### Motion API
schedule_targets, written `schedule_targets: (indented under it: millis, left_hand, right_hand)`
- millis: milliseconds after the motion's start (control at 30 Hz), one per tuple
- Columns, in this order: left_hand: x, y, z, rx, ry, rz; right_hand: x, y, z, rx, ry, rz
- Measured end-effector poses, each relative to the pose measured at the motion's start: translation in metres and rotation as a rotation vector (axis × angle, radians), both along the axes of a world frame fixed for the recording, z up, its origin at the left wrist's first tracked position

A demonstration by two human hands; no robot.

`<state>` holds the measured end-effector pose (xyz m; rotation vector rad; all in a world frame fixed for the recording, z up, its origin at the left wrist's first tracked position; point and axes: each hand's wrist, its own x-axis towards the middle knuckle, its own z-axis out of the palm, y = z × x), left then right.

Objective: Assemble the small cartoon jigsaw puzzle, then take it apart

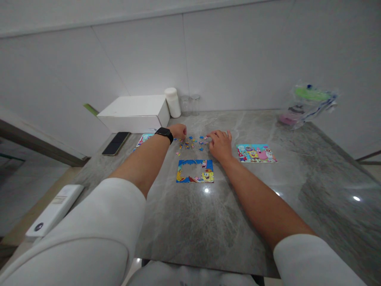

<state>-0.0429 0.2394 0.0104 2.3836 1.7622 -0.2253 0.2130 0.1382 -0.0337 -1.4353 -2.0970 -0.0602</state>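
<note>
Several loose jigsaw puzzle pieces lie scattered on the grey table between my hands. Over their left edge is my left hand, a dark watch on its wrist. Its fingers are curled together and point down; what they hold, if anything, is hidden. My right hand rests at the right edge of the pieces, fingers apart, its index fingertip close to a piece. Nearer to me lies a partly assembled puzzle, its border joined around a gap in the middle. Right of my right hand is a colourful cartoon picture puzzle.
Behind my left arm are a white box, a black phone and a partly hidden picture. A white bottle and two clear glasses stand by the wall. A plastic bag sits at back right, a white device at left.
</note>
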Motion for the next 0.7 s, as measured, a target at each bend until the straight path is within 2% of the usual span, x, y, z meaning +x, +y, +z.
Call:
schedule_targets:
  millis: [167,300,433,533,700]
  left_hand:
    - [-0.013,-0.006,0.009,-0.004,-0.122,-0.028]
    - [-0.026,-0.024,0.016,-0.07,-0.405,-0.063]
    - [-0.035,-0.059,0.023,-0.106,-0.661,-0.043]
    - [-0.036,-0.092,0.03,-0.125,-0.793,0.003]
    - [-0.024,-0.143,0.038,-0.026,-1.015,0.046]
  right_hand:
    - [0.003,0.001,0.0,-0.001,0.004,0.006]
    - [0.003,0.001,-0.001,-0.005,0.001,0.018]
    - [0.003,0.001,-0.002,0.006,-0.004,0.044]
    - [0.001,-0.004,0.005,0.026,0.015,0.073]
    - [-0.019,-0.033,0.033,-0.014,0.25,0.317]
